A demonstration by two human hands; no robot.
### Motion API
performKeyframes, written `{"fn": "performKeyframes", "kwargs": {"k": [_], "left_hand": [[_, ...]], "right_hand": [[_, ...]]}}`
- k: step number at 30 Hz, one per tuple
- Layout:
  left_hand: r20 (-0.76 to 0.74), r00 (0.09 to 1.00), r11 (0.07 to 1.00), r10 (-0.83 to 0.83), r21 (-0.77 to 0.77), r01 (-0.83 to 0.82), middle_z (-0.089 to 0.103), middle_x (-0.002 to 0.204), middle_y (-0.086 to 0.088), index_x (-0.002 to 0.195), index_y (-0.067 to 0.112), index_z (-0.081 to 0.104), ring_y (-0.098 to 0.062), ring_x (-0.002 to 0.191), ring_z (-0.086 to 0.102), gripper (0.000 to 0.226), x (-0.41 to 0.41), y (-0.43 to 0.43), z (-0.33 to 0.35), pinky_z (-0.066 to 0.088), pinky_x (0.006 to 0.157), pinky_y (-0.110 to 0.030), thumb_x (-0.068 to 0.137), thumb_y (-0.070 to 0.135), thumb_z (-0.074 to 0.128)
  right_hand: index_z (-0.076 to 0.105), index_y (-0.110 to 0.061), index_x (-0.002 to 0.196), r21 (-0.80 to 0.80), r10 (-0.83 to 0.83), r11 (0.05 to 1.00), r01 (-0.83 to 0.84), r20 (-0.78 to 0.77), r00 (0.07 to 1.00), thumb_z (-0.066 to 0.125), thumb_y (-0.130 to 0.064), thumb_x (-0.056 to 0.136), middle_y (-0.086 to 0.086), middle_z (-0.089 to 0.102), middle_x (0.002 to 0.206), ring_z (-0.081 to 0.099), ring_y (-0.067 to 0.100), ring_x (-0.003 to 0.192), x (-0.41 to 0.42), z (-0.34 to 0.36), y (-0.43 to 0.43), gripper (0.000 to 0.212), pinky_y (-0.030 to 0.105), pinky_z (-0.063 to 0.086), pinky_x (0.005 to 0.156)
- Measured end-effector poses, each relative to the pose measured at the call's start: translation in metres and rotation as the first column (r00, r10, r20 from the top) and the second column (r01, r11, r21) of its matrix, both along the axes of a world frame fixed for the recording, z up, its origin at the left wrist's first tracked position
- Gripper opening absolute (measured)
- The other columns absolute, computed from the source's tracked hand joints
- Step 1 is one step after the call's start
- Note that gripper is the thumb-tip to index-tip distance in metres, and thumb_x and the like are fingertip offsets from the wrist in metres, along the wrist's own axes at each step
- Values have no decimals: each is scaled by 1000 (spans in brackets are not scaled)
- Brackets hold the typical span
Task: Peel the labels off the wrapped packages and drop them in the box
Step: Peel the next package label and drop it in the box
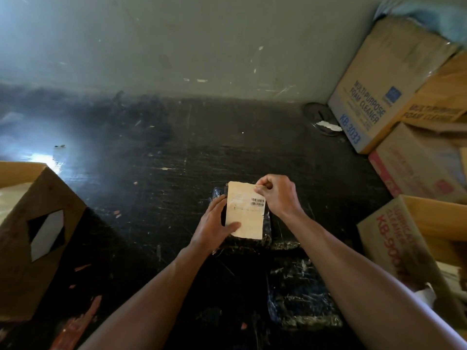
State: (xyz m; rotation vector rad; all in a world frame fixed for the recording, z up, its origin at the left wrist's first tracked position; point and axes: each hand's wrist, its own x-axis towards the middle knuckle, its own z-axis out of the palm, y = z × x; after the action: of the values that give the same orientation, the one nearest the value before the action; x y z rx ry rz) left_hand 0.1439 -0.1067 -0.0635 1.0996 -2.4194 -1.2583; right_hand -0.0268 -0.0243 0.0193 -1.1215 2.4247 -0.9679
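Your L hand (pixel 214 224) grips the black wrapped pkg (pixel 267 228) w/ thumb on its beige label (pixel 246 215); your R hand (pixel 278 195) pinches the label's top-right corner.

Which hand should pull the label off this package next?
Right. The right hand pinches the top right corner of the label, so it can likely peel from there. The left hand grips the black wrapped package, thumb pressing the label's lower left edge, better placed to steady it.
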Motion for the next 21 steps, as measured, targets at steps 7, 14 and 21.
{"fn": "performKeyframes", "kwargs": {"k": [7, 14, 21], "left_hand": [[52, 990, 991, -131, 17, 131, 14, 161, 16, 155, 25, 23, -14, 144, 25, 98, 8, -12, -6, 29, 114, -42, 75, 54, 74], [25, 986, 986, -167, -7, 167, 11, 161, 18, 154, 30, 23, -10, 143, 26, 100, 12, -13, -9, 32, 113, -40, 73, 58, 73], [25, 974, 975, -223, -3, 223, 6, 161, 16, 155, 30, 18, -13, 147, 17, 101, 15, -14, -12, 27, 116, -43, 74, 54, 74]], "right_hand": [[73, -18, 90, -10, 7, 1000, -7, -2, 1000, 71, -17, 92, -6, 71, 91, 67, 5, 83, 6, 12, 6, 3, 23, 54, 72], [73, -17, 87, -49, 45, 998, -44, 21, 999, 72, -15, 90, -8, 72, 87, 68, 4, 82, 12, 25, 14, 4, 23, 58, 72], [73, -16, 91, -142, -4, 990, -2, -44, 999, 73, -16, 89, -10, 70, 86, 65, -1, 77, -3, 77, 8, 1, 2, 45, 58]]}}
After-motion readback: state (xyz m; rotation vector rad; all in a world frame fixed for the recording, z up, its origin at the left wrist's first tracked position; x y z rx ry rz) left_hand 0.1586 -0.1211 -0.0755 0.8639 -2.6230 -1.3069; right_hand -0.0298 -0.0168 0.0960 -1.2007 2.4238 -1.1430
